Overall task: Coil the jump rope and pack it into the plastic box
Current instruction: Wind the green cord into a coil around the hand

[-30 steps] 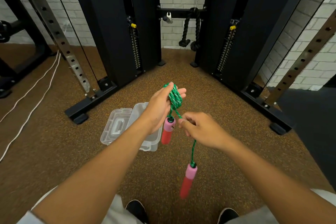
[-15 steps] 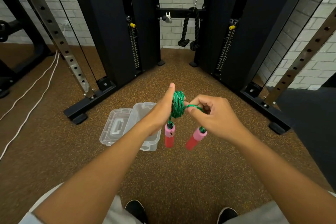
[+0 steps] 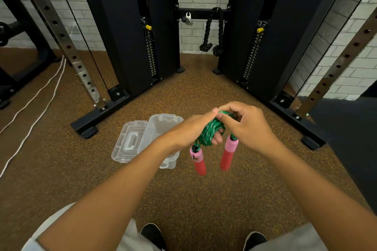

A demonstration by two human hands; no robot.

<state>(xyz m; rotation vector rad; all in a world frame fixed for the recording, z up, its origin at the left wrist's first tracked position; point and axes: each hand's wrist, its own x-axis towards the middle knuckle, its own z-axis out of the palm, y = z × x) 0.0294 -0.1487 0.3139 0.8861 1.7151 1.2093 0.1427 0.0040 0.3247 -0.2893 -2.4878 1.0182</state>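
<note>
At frame centre we are gripping the coiled green rope [image 3: 210, 131] with our left hand [image 3: 192, 128], while our right hand [image 3: 247, 126] is pinching its top. Both handles [image 3: 228, 154] are dangling below. The open box [image 3: 161, 128] is sitting on the floor [image 3: 183, 189], just left.

plastic box [image 3: 161, 128] partly behind left forearm, shoes [image 3: 152, 234] cut off

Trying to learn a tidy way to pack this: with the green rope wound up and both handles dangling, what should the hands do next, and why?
Probably tuck the last end under the wraps. The green rope is already wound around the left hand, the right hand pinches its top, and both handles hang free. The open plastic box waits on the floor just left.
</note>
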